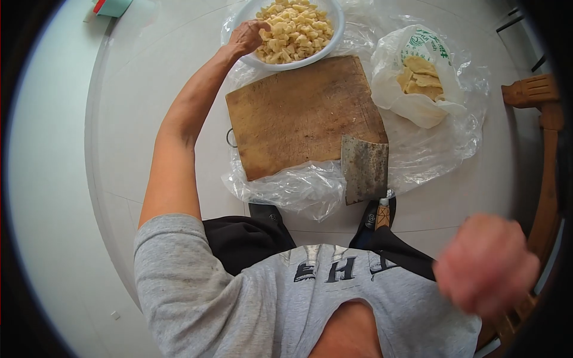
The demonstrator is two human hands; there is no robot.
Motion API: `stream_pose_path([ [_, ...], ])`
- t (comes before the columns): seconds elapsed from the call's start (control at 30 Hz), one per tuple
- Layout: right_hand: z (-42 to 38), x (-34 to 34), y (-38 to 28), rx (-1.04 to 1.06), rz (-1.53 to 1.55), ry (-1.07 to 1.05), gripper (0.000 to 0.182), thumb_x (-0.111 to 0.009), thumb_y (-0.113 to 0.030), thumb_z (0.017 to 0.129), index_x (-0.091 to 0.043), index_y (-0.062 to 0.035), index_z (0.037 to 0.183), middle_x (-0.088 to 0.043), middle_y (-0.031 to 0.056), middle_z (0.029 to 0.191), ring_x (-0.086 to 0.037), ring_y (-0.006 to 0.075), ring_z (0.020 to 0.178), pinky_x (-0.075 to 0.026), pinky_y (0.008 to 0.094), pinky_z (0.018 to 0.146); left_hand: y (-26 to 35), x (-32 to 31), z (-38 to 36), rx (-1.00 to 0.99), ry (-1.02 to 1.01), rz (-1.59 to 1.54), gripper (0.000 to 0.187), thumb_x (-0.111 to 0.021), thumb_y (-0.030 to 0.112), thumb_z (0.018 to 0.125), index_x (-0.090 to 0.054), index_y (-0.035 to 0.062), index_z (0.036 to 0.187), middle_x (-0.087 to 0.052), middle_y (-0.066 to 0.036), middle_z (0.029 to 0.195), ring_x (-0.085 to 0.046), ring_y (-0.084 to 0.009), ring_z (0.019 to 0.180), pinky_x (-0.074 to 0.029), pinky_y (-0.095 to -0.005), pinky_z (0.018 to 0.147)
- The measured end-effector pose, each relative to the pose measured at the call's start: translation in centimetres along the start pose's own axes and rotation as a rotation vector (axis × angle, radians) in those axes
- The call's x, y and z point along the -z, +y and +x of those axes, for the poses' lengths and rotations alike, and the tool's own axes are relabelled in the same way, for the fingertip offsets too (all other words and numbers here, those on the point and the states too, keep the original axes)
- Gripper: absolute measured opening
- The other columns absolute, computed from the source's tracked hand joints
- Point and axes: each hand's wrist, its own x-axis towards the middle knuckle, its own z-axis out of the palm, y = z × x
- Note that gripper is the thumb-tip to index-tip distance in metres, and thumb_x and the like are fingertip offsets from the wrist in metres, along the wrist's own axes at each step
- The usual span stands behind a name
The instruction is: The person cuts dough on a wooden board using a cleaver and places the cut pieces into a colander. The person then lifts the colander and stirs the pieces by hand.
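Note:
My left hand (pixel 248 37) reaches over the left rim of a white bowl (pixel 307 63), its fingers curled against the pale yellow chopped pieces (pixel 295 33) inside. Whether anything is held between those fingers is hidden. My right hand (pixel 486 265) is raised at the lower right, close to the camera and smeared by motion; it looks rounded, but its fingers do not show clearly. A wooden cutting board (pixel 304 113) lies below the bowl. Across the board's lower right corner rests a cleaver (pixel 365 170), its wooden handle pointing toward me, with neither hand on it.
To the right of the board, a white plastic bag (pixel 418 113) stands open with flat yellow slices (pixel 421 79) in it. Clear plastic sheeting (pixel 304 185) spreads under the board over the tiled floor (pixel 143 77). A wooden chair (pixel 543 113) stands at the right edge.

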Motion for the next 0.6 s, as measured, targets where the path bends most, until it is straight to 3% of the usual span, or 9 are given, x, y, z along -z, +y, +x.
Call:
stream_pose_path([
  [0.03,0.6,0.0,-0.9,0.003,0.052,-0.053,0.019,-0.061,-0.006,0.079,-0.053,-0.0084,0.062,-0.055,0.0049,0.06,-0.054,0.0145,0.051,-0.044,0.0242,0.045,-1.6,-0.8,0.2,-0.045,0.103,0.014,0.032,-0.057,0.003,0.069,-0.067,0.0156,0.097,-0.063,-0.01,0.103,-0.06,-0.0272,0.095,-0.049,-0.0367,0.082],
  [0.07,1.2,0.0,-1.9,0.003,0.103,-0.107,0.023,-0.061,-0.002,0.078,-0.05,-0.0103,0.059,-0.054,0.0004,0.057,-0.052,0.0088,0.049,-0.042,0.0193,0.047,-1.7,-0.9,0.2,0.009,0.069,-0.041,0.031,-0.057,0.004,0.07,-0.068,0.0158,0.097,-0.064,-0.01,0.103,-0.061,-0.0267,0.094,-0.049,-0.036,0.082],
  [0.1,5.1,-0.9,-2.1,-0.075,0.039,-0.295,0.023,-0.056,0.002,0.079,-0.049,-0.0103,0.061,-0.055,-0.0028,0.061,-0.053,0.0046,0.056,-0.045,0.0174,0.06,-1.5,-0.6,0.3,0.063,0.038,-0.093,0.031,-0.056,0.005,0.071,-0.068,0.016,0.097,-0.064,-0.01,0.102,-0.061,-0.0261,0.093,-0.049,-0.0354,0.082],
  [0.17,6.6,-1.3,-2.2,-0.137,0.067,-0.403,0.024,-0.052,0.009,0.079,-0.049,-0.01,0.065,-0.057,-0.0054,0.068,-0.055,0.0014,0.065,-0.048,0.0158,0.071,-1.8,-0.6,0.4,0.113,0.03,-0.175,0.029,-0.053,0.008,0.072,-0.069,0.0163,0.096,-0.066,-0.011,0.095,-0.063,-0.0249,0.087,-0.05,-0.0339,0.079],
  [0.3,1.7,-0.3,-4.6,-0.087,0.429,-0.101,0.027,-0.051,0.018,0.074,-0.055,-0.0093,0.071,-0.06,-0.003,0.079,-0.058,0.0049,0.075,-0.051,0.017,0.07,-2.3,-1.0,0.2,0.147,0.049,-0.19,0.028,-0.054,0.01,0.073,-0.069,0.0159,0.095,-0.067,-0.011,0.088,-0.064,-0.0244,0.08,-0.052,-0.033,0.073],
  [0.47,5.2,0.2,-2.0,-0.115,0.306,-0.282,0.03,-0.05,0.019,0.074,-0.058,-0.01,0.078,-0.059,-0.0027,0.09,-0.056,0.0055,0.086,-0.051,0.0199,0.075,-1.9,-0.7,0.0,0.118,-0.078,-0.357,0.022,-0.066,0.014,0.069,-0.071,0.0089,0.09,-0.068,-0.01,0.085,-0.065,-0.0209,0.076,-0.052,-0.0296,0.067],
  [0.5,4.2,0.5,-3.4,-0.176,0.267,-0.236,0.031,-0.05,0.019,0.074,-0.058,-0.0105,0.079,-0.058,-0.003,0.091,-0.055,0.0057,0.089,-0.051,0.0209,0.077,-1.5,-0.6,-0.2,0.126,-0.133,-0.394,0.023,-0.072,0.016,0.064,-0.071,0.006,0.085,-0.068,-0.01,0.084,-0.064,-0.0204,0.076,-0.052,-0.0293,0.067],
  [0.6,4.5,-0.6,-2.2,-0.156,0.252,-0.152,0.031,-0.051,0.016,0.076,-0.058,-0.0126,0.083,-0.057,-0.0045,0.097,-0.052,0.0063,0.096,-0.05,0.0245,0.08,-0.8,-1.6,-0.8,0.031,-0.201,-0.283,0.023,-0.075,0.018,0.067,-0.07,0.0045,0.085,-0.066,-0.006,0.074,-0.061,-0.0147,0.069,-0.049,-0.0292,0.063],
])
